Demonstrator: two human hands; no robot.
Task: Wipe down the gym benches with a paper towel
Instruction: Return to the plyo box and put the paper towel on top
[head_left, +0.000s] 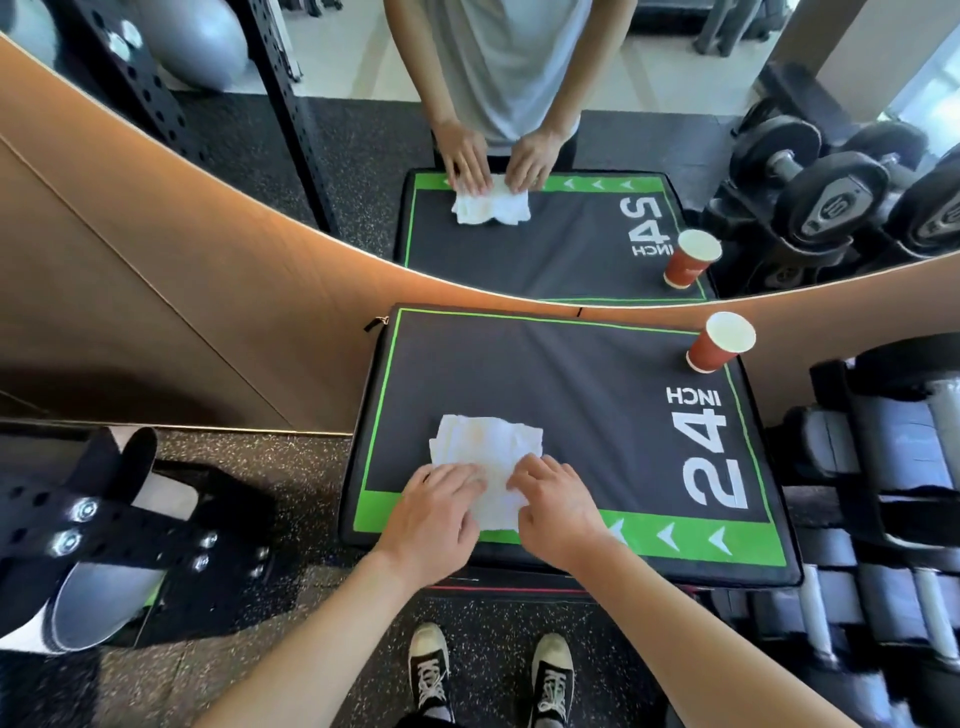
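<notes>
A white paper towel (485, 447) lies crumpled on the near left part of a black padded box (571, 395) with green trim and "24 INCH" printed on it. My left hand (441, 506) rests on the towel's near left edge with fingers fairly straight. My right hand (553, 499) lies on the towel's near right edge, fingers slightly bent and pressing down. The towel's near part is hidden under both hands.
A red paper cup (719, 343) stands at the box's far right corner. A mirror (519, 130) behind the box reflects the scene. Dumbbells on a rack (883, 467) fill the right side. A black perforated rack foot (104, 525) sits on the floor at left.
</notes>
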